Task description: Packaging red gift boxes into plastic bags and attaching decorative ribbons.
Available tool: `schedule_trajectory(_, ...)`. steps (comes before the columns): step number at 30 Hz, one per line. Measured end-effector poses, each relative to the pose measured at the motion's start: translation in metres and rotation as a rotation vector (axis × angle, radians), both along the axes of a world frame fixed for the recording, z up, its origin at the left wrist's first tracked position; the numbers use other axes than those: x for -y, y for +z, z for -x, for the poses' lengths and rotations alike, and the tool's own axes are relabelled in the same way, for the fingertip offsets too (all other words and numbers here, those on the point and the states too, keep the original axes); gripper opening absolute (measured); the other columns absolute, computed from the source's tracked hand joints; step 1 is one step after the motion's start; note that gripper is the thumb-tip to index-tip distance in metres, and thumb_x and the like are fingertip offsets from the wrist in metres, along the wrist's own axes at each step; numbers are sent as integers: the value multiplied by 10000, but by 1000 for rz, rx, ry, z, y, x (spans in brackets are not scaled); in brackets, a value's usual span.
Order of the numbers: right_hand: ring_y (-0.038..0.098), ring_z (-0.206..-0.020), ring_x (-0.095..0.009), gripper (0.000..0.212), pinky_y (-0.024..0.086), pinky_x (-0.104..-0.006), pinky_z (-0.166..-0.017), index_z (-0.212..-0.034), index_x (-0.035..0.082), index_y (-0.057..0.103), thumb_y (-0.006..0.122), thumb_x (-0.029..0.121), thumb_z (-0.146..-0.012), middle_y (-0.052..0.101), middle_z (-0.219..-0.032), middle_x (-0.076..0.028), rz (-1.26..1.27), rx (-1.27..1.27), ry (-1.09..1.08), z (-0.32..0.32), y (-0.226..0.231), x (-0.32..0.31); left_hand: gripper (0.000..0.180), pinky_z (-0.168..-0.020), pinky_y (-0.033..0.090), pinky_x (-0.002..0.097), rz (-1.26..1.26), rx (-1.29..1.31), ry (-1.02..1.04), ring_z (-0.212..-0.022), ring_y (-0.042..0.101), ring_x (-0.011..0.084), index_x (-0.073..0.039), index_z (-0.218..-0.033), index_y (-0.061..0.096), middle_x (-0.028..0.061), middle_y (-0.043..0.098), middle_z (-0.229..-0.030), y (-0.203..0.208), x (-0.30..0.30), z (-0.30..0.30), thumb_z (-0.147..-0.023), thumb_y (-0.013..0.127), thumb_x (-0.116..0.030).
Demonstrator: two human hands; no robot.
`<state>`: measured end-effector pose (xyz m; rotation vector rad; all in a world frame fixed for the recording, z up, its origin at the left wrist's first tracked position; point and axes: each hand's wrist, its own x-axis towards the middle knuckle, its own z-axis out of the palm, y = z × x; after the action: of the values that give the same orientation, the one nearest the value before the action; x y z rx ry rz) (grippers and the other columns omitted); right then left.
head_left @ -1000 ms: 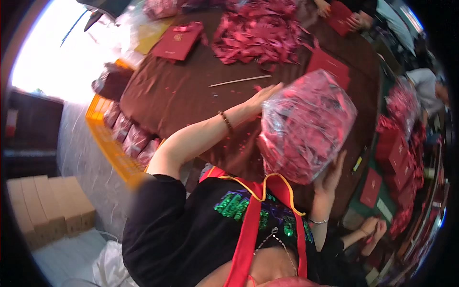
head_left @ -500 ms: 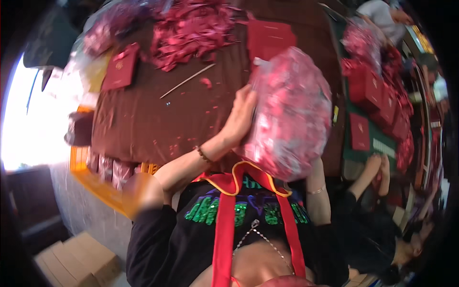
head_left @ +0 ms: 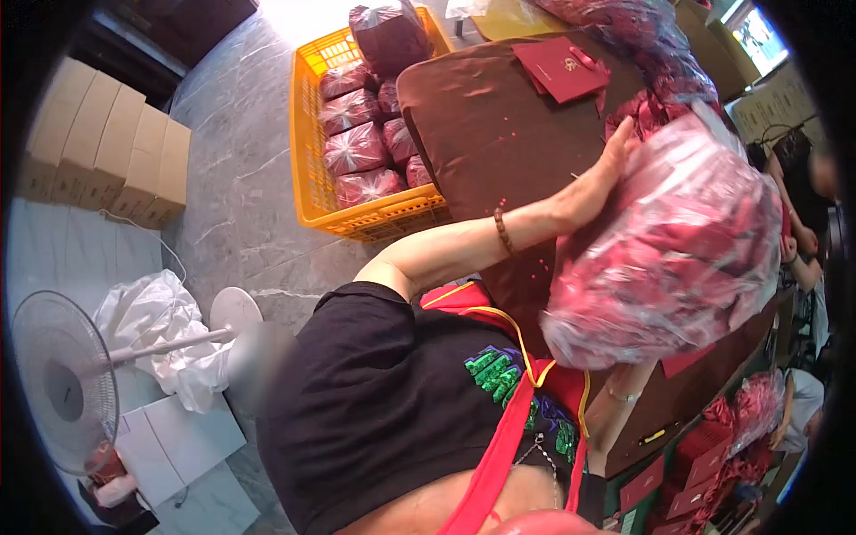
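A counter (head_left: 481, 134) draped in dark brown cloth filled the upper middle of the view, standing on a grey marbled stone floor (head_left: 232, 205). On the floor just beside the counter's edge sat one yellow plastic crate (head_left: 308, 192) holding six clear bags packed with red items, five lying in the crate and one standing at its far end. Four plain cardboard boxes (head_left: 107, 143) stood in a row further off. A white pedestal fan (head_left: 67, 383) lay tipped near a crumpled white plastic sheet (head_left: 152, 321).

The large clear bag of red items (head_left: 678, 250) was held up against the person's front, above the near edge of the counter. The left hand (head_left: 602, 183) pressed flat against the bag's side, fingers spread, a grip of open palm rather than a closed grasp. The right hand was hidden under the bag; only its forearm (head_left: 615, 406) with a thin bracelet showed, so whether it was closed on the bag could not be told.

One flat red folder (head_left: 562, 67) lay on the counter's far part, beside a heap of loose red items (head_left: 642, 36) cut off by the rim. Other people at the far right were partly visible and blurred.
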<state>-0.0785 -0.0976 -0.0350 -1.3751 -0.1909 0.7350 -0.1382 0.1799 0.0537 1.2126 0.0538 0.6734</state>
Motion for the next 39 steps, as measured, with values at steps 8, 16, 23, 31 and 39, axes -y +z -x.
schedule_trajectory(8, 93, -1385, -318, 885, 118, -436, -1116, -1456, 73, 42, 311, 673, -864, 41, -1495, -194, 16, 228, 320, -24, 5, -114, 887, -1115, 152, 352, 64, 280, 45, -1365, 186, 233, -25, -1450, 61, 143, 149, -1494, -42, -96, 22, -874, 318, -648)
schedule_trajectory(16, 34, -1398, -318, 924, 86, -437, -1120, -1460, 74, -7, 295, 701, -851, -28, -1505, -203, -11, 543, 685, -49, -45, -216, 781, -1053, 273, 368, 301, 267, -33, -1282, 320, 232, -13, -1427, 163, 148, 266, -1436, -71, -116, 70, -912, 346, -572)
schedule_trajectory(23, 3, -1406, -323, 943, 66, -445, -1121, -1464, 79, -33, 267, 722, -843, -62, -1512, -205, 21, 927, 735, -38, -64, -203, 691, -998, 380, 381, 115, 204, -15, -1210, 437, 231, -3, -1407, 253, 153, 367, -1387, -37, -145, 94, -946, 370, -505)
schedule_trajectory(31, 329, -1303, -304, 708, 303, -426, -1065, -1471, 148, 24, 272, 552, -946, 215, -1469, -131, -641, -366, 377, 37, 15, -177, 450, -849, 428, 320, -2126, -109, 119, -1009, 560, 218, -125, -1213, 573, 74, 561, -1220, 151, -122, 104, -775, 561, -21)
schedule_trajectory(39, 192, -1376, -295, 648, 135, -402, -1123, -1471, 109, 73, 225, 496, -974, 152, -1490, -192, -232, 94, 388, 29, -11, -153, 458, -796, 460, 349, -2168, 58, -138, -938, 560, 256, 11, -1198, 503, 132, 553, -1132, 141, -134, 91, -752, 572, -70)
